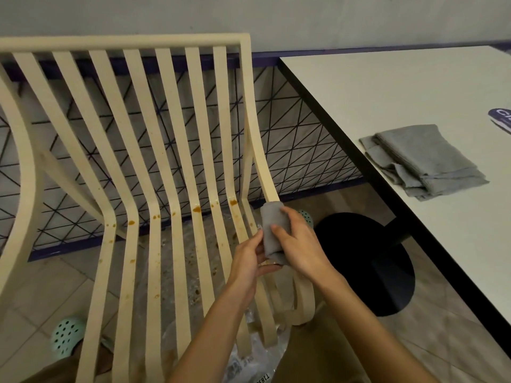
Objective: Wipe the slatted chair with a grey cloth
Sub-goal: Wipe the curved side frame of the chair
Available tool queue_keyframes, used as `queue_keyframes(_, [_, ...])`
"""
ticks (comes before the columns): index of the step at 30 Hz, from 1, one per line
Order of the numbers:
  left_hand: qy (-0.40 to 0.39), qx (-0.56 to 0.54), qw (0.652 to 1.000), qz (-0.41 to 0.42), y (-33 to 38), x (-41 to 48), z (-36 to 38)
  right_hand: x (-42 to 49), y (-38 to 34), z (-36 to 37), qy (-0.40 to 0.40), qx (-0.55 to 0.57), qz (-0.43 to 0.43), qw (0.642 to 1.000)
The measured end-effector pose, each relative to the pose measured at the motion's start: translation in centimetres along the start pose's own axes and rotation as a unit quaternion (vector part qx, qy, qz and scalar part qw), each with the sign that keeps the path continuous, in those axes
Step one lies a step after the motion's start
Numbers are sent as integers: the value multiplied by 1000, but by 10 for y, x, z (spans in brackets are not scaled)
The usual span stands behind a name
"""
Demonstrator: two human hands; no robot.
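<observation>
R hand (294,240) grips grey cloth (269,217) wrapped on slatted chair (124,41) edge slat – L hand (249,261) curled beside, hold unclear.

grey wall (304,17), tiled floor (41,286), white table (401,92)

A café or small eatery is suggested. A white table (387,100) with a dark edge is carried on a round black pedestal base (367,261), and a printed blue logo (502,123) is seen at its right edge. Beside it, a cream slatted chair (124,41) spotted with brown stains (197,209) is set on a tiled floor (41,286) before a wire-mesh partition (304,139).
</observation>
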State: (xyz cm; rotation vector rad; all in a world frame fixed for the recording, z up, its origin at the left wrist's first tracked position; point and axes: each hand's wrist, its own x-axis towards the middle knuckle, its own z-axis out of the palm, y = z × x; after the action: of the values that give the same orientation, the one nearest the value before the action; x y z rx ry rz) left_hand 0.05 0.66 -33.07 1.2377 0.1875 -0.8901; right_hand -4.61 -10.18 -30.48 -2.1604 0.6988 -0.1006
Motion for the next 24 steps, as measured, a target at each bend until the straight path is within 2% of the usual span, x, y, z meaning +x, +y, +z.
queue_keyframes(6, [3,49,998,-28,-4,5,-14,39,3,19,4,-150,-29,988])
queue_keyframes(13, [-9,14,998,-61,-5,14,3,89,-2,28,11,-176,-46,983])
queue_keyframes(16, [-1,2,998,-59,6,29,10,113,-9,31,22,-223,-65,972])
queue_keyframes(19, [-21,16,999,-43,17,40,11,139,-17,34,41,-262,-85,961])
queue_keyframes(24, [-66,64,996,-10,22,47,14,192,-41,32,52,-260,-91,960])
